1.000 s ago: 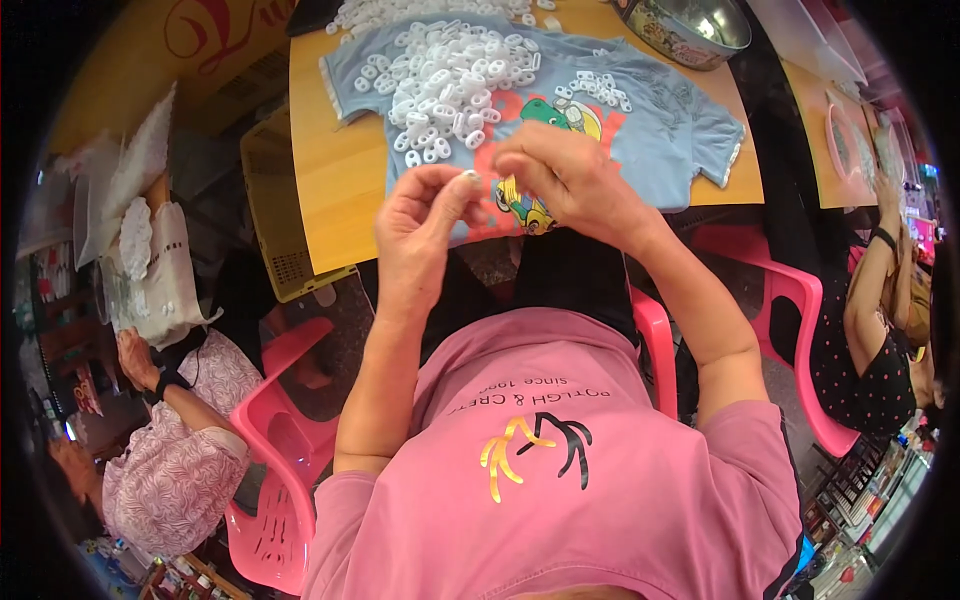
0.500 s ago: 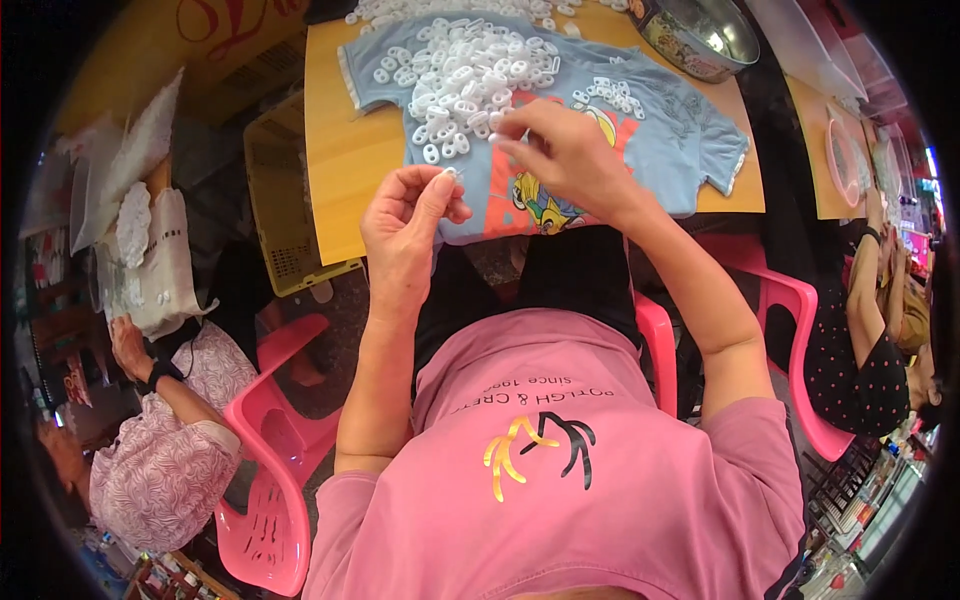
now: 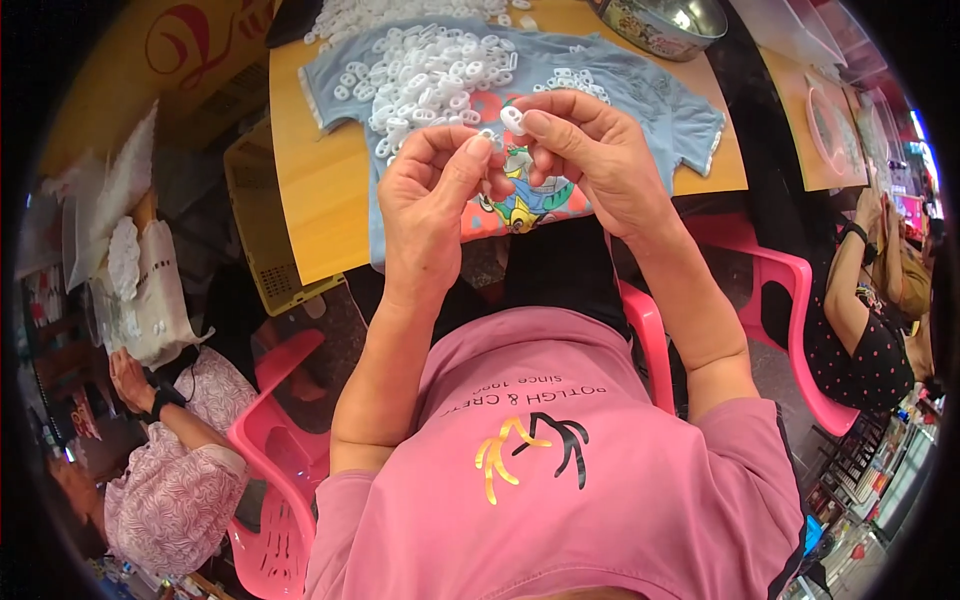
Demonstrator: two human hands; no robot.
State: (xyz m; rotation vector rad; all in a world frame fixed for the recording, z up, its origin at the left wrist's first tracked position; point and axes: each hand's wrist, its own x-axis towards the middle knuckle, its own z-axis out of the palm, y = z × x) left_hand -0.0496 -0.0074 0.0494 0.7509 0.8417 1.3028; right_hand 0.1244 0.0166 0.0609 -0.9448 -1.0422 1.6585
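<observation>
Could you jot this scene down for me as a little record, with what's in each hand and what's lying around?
Left hand: pinches a small white thing, partly hidden
Right hand: pinches a white oval piece
Heap: many white oval pieces, on the shirt
Small pile: similar white pieces, right of the heap
Shirt: grey-blue, spread on the table
Table: yellow top
Tin: round, metal, at the table's far right

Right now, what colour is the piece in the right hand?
White: the oval piece in the right hand, best seen in the head view.
</observation>
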